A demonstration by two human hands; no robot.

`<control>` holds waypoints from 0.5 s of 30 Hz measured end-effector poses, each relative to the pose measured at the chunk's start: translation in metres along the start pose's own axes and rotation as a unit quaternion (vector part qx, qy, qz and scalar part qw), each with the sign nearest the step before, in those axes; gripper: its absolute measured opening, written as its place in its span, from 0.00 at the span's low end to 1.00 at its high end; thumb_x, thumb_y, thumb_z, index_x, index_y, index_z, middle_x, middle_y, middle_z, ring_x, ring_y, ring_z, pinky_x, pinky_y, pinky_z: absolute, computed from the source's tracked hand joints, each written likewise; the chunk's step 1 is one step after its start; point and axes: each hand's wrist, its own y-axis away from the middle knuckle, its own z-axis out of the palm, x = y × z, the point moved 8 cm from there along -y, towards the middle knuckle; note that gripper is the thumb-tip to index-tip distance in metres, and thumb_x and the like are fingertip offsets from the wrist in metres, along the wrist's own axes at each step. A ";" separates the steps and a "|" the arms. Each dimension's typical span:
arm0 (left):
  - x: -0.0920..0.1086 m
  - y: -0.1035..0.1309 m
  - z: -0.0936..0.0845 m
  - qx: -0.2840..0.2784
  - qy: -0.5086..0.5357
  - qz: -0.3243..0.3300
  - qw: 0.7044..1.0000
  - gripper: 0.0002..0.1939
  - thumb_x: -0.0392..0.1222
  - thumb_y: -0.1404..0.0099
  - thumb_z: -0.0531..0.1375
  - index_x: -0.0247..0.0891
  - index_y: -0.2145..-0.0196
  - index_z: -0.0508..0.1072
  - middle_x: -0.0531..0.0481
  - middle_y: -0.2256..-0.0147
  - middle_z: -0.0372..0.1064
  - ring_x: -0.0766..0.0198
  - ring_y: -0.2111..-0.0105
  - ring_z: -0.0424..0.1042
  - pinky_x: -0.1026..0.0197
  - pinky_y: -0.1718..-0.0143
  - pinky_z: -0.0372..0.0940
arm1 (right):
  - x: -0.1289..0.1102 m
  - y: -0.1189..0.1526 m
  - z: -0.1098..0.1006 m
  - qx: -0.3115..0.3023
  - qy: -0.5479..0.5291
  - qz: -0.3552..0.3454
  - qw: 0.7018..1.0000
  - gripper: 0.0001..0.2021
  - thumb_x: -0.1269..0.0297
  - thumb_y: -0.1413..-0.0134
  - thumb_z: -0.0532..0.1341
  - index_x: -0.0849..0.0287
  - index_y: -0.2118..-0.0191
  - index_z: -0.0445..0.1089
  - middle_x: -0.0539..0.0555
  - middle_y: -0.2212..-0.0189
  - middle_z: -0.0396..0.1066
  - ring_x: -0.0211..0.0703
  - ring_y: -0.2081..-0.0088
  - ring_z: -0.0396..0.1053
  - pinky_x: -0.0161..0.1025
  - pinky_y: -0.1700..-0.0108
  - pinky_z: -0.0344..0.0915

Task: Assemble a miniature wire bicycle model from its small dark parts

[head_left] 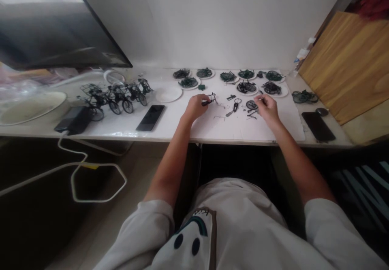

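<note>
My left hand (197, 107) is closed around a dark miniature bicycle frame (212, 98), held just above the white sheet (209, 126). Over to the right, my right hand (268, 108) has its fingers pinched together; whatever is between them is too small to name. Beside those fingers lies a small black wheel (251, 105), with thin dark rods (251, 115) below it. Between my hands are a black part with a ring (236, 105), a grey flat piece (229, 114), a short dark piece (231, 97) and tiny scattered bits.
Paper plates of dark and green parts (188, 83) line the back. Finished miniature bicycles (121, 96) stand at left, near a phone (151, 118), a black adapter (73, 119) and a monitor (60, 27). A white plate (168, 94) is behind the phone; another phone (318, 126) lies right.
</note>
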 end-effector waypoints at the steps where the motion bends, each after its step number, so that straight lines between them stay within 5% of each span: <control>1: -0.001 0.000 0.001 -0.006 -0.001 -0.001 1.000 0.15 0.33 0.40 0.62 0.40 0.56 0.82 0.42 0.52 0.84 0.45 0.48 0.81 0.48 0.41 0.72 | -0.004 0.000 -0.007 0.002 0.043 -0.016 0.999 0.24 0.36 0.42 0.67 0.56 0.60 0.75 0.47 0.75 0.65 0.40 0.72 0.62 0.37 0.69 0.58; 7: -0.005 0.000 0.008 -0.032 -0.030 -0.001 0.999 0.16 0.35 0.41 0.63 0.42 0.54 0.81 0.42 0.49 0.82 0.43 0.46 0.78 0.43 0.38 0.70 | 0.005 0.005 -0.017 -0.145 0.297 0.029 0.943 0.18 0.45 0.44 0.71 0.57 0.65 0.81 0.56 0.66 0.80 0.50 0.62 0.76 0.40 0.60 0.66; 15: -0.010 -0.002 0.007 0.009 -0.034 0.007 0.999 0.13 0.43 0.35 0.64 0.42 0.53 0.78 0.40 0.50 0.79 0.43 0.44 0.74 0.42 0.37 0.68 | 0.018 0.009 -0.012 -0.216 0.342 0.044 0.914 0.12 0.54 0.47 0.76 0.56 0.63 0.83 0.57 0.61 0.84 0.53 0.60 0.79 0.40 0.60 0.69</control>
